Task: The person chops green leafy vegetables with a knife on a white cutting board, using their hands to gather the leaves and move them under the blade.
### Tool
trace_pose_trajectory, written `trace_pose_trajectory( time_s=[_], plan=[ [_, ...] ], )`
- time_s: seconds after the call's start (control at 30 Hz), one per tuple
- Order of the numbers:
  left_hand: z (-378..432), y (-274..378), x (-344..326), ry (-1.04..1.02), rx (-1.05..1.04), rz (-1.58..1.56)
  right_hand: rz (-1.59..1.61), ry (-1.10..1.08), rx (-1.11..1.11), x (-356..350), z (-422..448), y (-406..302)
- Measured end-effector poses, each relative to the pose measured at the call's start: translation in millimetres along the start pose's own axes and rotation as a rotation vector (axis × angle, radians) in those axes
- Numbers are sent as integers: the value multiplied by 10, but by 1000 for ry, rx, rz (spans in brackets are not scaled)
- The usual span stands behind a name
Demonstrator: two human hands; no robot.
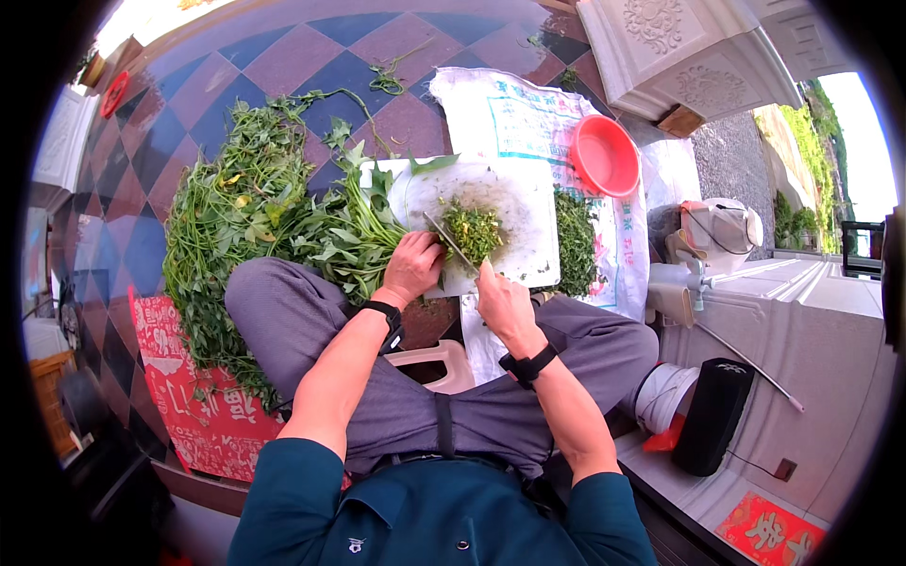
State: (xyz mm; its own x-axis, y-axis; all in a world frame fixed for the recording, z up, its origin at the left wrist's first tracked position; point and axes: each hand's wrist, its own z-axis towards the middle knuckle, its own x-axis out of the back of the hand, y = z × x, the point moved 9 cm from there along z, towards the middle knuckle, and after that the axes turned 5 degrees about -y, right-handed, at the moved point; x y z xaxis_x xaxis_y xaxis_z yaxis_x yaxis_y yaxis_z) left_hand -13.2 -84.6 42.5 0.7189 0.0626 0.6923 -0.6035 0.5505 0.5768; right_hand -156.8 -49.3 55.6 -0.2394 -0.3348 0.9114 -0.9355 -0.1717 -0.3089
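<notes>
My left hand (414,263) presses a bunch of leafy green stems (361,230) against a white cutting board (417,191). In my right hand (504,301) is the handle of a knife (451,242), its blade pointing up and left beside my left fingertips. Finely chopped greens (476,230) lie in a small heap just right of the blade. Dark stains and bits mark the board around them. A larger pile of chopped greens (575,244) rests on a white woven sack (488,113) past the board's right edge.
A big heap of uncut vines (233,191) covers the tiled floor at left, partly over a red printed mat (205,417). A red plastic basin (605,156) stands on the sack. At right are a white bucket (665,396), a black speaker (713,417) and a stone pillar base (679,56).
</notes>
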Motion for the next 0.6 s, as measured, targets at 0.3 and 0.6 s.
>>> trace_pose_trajectory(
  time_s=[0.3,0.6],
  plan=[
    [-27,1,-62,-44,12,-17,55,-54,24,22,155,-29],
    [-1,-38,-20,-15,21,-29,190,170,-103,-146,721,-73]
  ],
)
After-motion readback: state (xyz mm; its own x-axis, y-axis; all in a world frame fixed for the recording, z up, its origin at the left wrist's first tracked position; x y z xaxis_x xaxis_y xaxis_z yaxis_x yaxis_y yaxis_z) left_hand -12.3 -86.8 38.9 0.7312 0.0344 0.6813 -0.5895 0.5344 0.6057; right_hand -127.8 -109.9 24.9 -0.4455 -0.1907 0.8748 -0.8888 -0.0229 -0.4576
